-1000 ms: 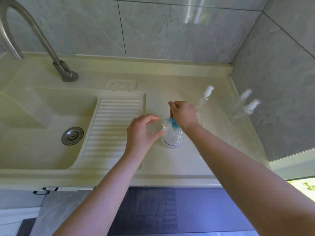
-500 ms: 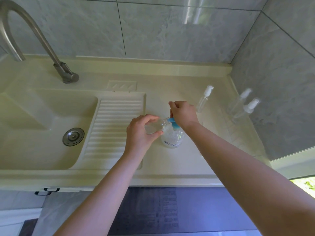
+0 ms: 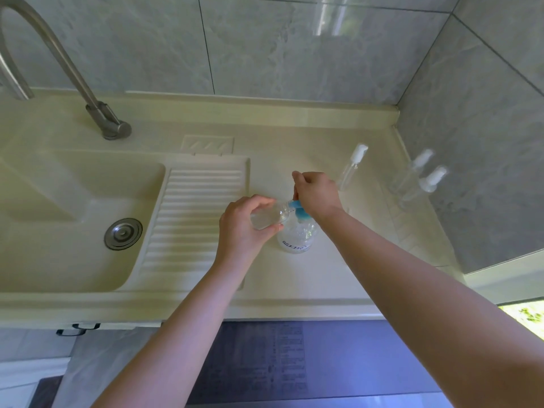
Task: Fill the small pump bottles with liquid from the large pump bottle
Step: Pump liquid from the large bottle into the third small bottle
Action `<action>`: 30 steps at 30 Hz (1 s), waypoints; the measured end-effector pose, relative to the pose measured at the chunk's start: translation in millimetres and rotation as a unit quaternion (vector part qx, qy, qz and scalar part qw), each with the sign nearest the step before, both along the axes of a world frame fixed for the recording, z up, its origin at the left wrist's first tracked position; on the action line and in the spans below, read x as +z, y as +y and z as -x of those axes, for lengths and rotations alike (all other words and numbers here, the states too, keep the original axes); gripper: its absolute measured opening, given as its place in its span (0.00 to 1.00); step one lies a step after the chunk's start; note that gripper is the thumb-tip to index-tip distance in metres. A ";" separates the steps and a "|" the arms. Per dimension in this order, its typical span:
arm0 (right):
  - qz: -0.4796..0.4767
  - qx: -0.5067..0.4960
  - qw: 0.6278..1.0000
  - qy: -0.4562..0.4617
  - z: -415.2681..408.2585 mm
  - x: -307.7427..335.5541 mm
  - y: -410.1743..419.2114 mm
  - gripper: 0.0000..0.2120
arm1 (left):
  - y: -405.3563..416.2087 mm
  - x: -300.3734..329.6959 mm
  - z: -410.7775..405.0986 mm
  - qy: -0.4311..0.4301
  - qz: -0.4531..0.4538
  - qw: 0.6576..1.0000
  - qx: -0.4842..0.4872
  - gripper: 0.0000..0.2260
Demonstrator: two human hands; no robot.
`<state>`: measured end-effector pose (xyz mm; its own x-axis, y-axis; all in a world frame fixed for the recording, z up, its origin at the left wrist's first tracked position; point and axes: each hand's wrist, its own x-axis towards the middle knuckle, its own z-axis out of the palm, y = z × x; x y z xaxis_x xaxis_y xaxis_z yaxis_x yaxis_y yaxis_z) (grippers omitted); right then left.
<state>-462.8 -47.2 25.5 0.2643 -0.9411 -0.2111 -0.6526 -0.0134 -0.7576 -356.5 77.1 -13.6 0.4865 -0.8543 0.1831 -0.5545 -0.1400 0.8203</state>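
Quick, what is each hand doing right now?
Left hand: closed around a small clear bottle, held at the pump spout.
Right hand: closed on the blue pump head of the large pump bottle.

Blue print ran across the lower front of the clear plastic large pump bottle with the blue pump head (image 3: pixel 297 241), too blurred and small to read. No other lettering or numbers were legible.
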 end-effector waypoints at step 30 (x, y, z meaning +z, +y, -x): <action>-0.023 0.002 1.000 -0.004 3.2 4.2 -2.4 0.21 | 2.9 2.6 -2.8 0.006 0.004 1.000 0.003 0.19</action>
